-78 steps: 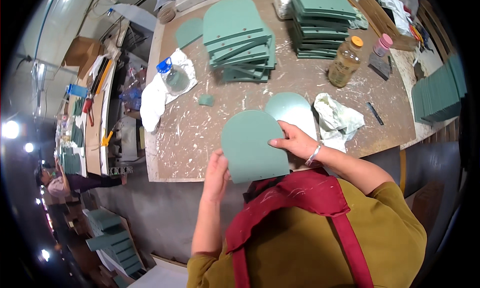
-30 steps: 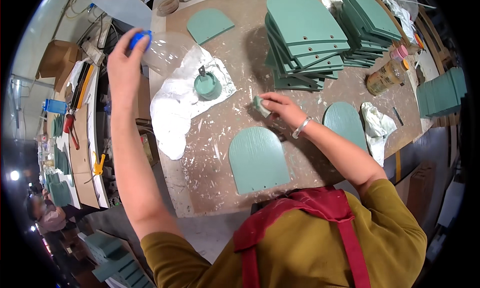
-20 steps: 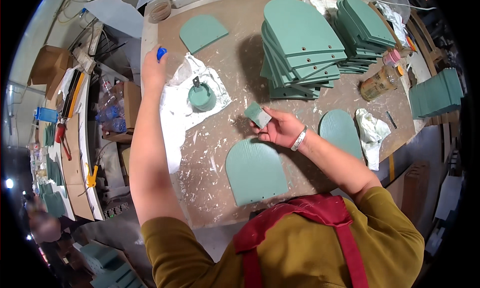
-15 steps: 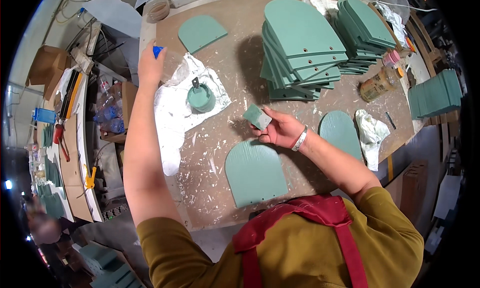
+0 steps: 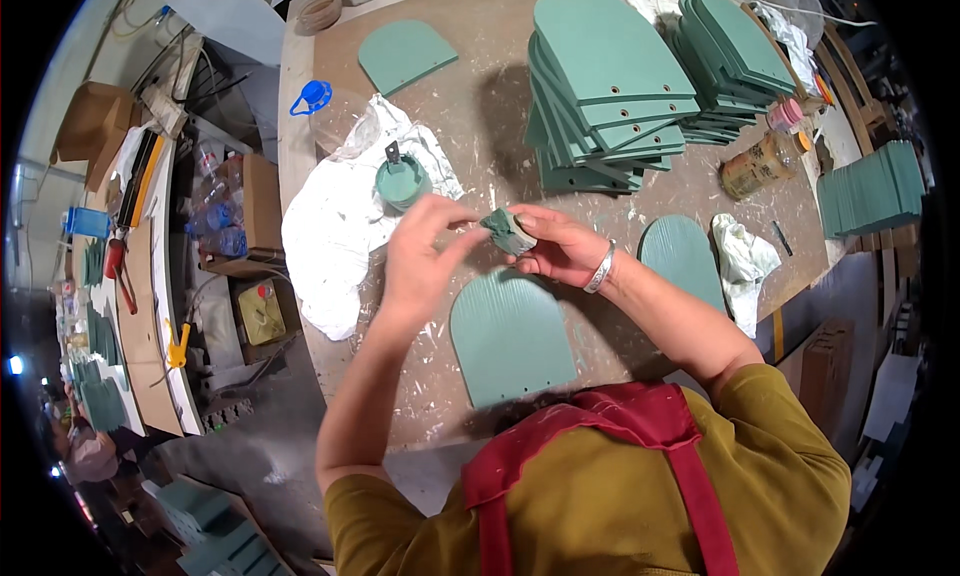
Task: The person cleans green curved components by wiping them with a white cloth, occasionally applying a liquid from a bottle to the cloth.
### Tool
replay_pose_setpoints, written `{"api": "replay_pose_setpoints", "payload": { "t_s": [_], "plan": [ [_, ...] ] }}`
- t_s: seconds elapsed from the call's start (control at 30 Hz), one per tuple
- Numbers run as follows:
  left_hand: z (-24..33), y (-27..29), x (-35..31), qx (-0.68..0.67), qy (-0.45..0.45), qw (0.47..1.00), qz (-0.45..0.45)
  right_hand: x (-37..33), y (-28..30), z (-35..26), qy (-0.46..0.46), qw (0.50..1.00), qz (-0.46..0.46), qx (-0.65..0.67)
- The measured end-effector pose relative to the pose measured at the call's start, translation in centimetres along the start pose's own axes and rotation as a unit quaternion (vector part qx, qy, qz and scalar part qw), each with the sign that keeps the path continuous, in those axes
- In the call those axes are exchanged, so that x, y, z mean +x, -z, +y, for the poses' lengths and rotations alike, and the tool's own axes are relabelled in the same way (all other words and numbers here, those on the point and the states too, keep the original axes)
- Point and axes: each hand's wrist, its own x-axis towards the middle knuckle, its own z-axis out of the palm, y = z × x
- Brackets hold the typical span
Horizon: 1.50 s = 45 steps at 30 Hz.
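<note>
My right hand (image 5: 567, 248) grips a small grey sponge pad (image 5: 516, 240) smeared with green, holding it between thumb and fingers above the table. At the pad's left, green edge, the thumb and fingertips of my left hand (image 5: 428, 258) pinch it. Just below lies a green arch-shaped board (image 5: 512, 341) with a wet-looking, streaked face and small holes along its straight edge. Beyond my left hand, a cup of green paint (image 5: 402, 184) with a dark-handled tool in it stands on a white cloth (image 5: 325, 246).
A blue looped cap (image 5: 312, 98) sits at the table's left edge. Tall stacks of green boards (image 5: 610, 51) stand at the back. Single boards lie far left (image 5: 405, 54) and right (image 5: 682, 261). A bottle (image 5: 755, 168) and a crumpled cloth (image 5: 745, 261) are at right.
My left hand has let go of the blue cap and come right and nearer to pinch the sponge pad. The pad has tilted in my right hand, which stays about in place.
</note>
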Motion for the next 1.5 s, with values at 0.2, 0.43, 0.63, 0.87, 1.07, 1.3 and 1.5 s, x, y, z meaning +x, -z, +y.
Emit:
{"api": "replay_pose_setpoints", "payload": {
  "t_s": [0.2, 0.43, 0.63, 0.87, 1.07, 1.3, 1.5],
  "plan": [
    [0.1, -2.0, -1.3, -0.042, 0.027, 0.997, 0.056, -0.8, -1.0, 0.1, -0.009, 1.000, 0.009, -0.020],
    [-0.4, -0.3, -2.4, -0.033, 0.049, 0.994, 0.093, -1.7, -2.1, 0.3, 0.061, 0.977, 0.009, -0.202],
    [-4.8, 15.1, -4.3, 0.345, 0.068, 0.899, 0.262, -3.6, -4.3, -0.6, 0.253, 0.806, 0.073, -0.529],
    [-2.6, 11.6, -4.1, 0.124, 0.117, 0.959, 0.227, -2.6, -3.7, 0.0, 0.137, 0.938, 0.103, -0.300],
    [1.8, 1.7, -2.1, -0.030, 0.048, 0.997, 0.044, -2.8, -3.3, 0.2, 0.010, 0.991, 0.065, -0.117],
    [1.6, -1.3, -2.0, -0.051, 0.080, 0.995, 0.022, -2.6, -2.7, 0.8, -0.008, 0.994, 0.051, -0.094],
    [-3.3, 9.0, 1.4, 0.593, 0.064, 0.800, 0.059, -2.3, -2.1, -0.5, -0.006, 0.987, 0.114, -0.113]
  ]
}}
